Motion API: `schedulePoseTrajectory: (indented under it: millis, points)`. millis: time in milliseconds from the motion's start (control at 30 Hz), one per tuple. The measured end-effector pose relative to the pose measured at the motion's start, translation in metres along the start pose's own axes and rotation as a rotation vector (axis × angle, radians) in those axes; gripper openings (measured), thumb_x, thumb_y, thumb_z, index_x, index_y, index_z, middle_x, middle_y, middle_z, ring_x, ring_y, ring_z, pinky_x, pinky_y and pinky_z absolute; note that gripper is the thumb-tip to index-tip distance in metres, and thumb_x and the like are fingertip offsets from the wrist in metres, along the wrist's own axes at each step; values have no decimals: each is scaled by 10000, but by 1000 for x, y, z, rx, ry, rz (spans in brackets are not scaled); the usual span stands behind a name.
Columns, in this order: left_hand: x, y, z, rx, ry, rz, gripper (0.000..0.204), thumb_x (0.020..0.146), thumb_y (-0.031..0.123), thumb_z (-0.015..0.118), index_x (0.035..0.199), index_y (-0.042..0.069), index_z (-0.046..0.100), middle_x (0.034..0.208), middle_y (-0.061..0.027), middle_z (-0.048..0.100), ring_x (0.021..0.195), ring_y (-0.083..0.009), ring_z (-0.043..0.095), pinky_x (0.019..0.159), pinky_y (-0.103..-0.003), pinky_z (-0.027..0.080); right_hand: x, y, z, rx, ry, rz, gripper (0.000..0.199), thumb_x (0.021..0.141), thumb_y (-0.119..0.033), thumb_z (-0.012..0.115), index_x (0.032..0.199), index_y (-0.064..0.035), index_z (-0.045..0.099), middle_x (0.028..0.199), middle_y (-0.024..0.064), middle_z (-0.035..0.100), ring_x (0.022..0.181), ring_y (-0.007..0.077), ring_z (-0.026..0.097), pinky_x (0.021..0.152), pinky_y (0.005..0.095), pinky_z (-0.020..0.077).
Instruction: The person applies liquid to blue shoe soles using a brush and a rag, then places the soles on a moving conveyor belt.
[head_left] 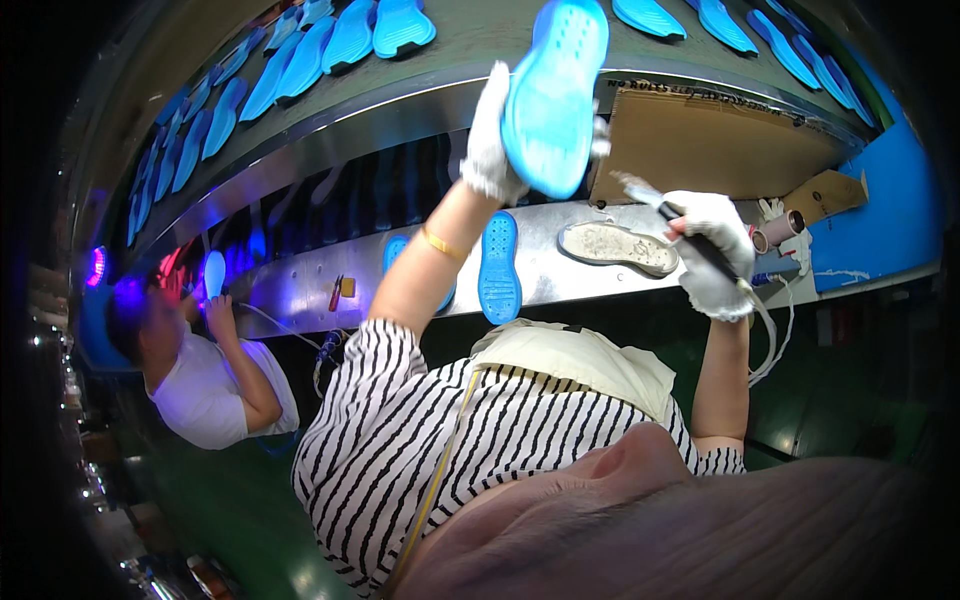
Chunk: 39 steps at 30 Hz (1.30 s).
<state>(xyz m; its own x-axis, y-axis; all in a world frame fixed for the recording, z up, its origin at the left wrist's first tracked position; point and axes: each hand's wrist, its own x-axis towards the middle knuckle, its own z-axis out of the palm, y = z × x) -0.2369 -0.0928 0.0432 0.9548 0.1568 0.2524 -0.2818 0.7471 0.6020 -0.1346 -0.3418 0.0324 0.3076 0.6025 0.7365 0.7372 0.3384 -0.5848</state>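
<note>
Sole [556,110] in bright blue, lifted above the surface [539,262], and the left hand [493,150] has it! White glove behind it, thumb on one edge, fingers [600,138] curled round the other, a firm pinch. Across to the right hand [718,255], gloved as well, its fingers closed around a black-handled tool [702,243], the tip angled up and left in front of the cardboard [715,140]. Just beside that hand lies a pale sole [610,247], flat on the surface. Further left, a second blue sole [499,268], and a third blue sole [395,250] peeking out behind the left forearm! Spools [785,230] sit beyond the right hand. Up top, blue soles [350,38] line the belt [470,38]; over left, a co-worker [205,395] in white.
</note>
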Motion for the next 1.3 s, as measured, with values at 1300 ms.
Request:
schedulePoseTrajectory:
  millis: [1300]
  points:
    - [-77,202,-64,2303,862,496,223,824,275,677,953,95,695,941,-62,673,854,-209,607,828,-295,462,-55,22,38,260,93,470,180,777,76,677,910,-30,619,929,48,643,704,60,584,647,203,487]
